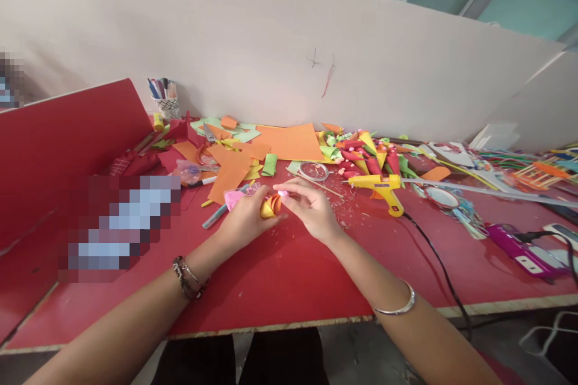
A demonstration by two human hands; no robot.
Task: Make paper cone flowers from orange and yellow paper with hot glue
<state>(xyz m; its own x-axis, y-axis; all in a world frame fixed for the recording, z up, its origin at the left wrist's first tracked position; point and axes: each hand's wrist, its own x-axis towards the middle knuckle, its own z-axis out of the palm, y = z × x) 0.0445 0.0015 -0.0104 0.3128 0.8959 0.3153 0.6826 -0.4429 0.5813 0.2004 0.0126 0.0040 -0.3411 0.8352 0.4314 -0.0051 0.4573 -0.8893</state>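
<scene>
My left hand (pixel 246 216) is closed around a rolled yellow and orange paper cone (pixel 270 207), held above the middle of the red table (pixel 289 289). At the cone's right side, my right hand (pixel 311 207) pinches a small pink ball (pixel 283 194) between thumb and fingertips. Ball and cone are very close; whether they touch I cannot tell. Behind my left hand lies pink material (pixel 232 199) in clear plastic. A yellow glue gun (pixel 377 186) rests to the right of my right hand, its black cord running to the table's front edge.
Several finished paper cones (pixel 372 156) are heaped at the back. Orange paper sheets (pixel 289 139) and scraps lie to their left. A roll of clear tape (pixel 313 171) sits behind my hands. At right is a purple power strip (pixel 519 249); a pen cup (pixel 166 102) stands back left.
</scene>
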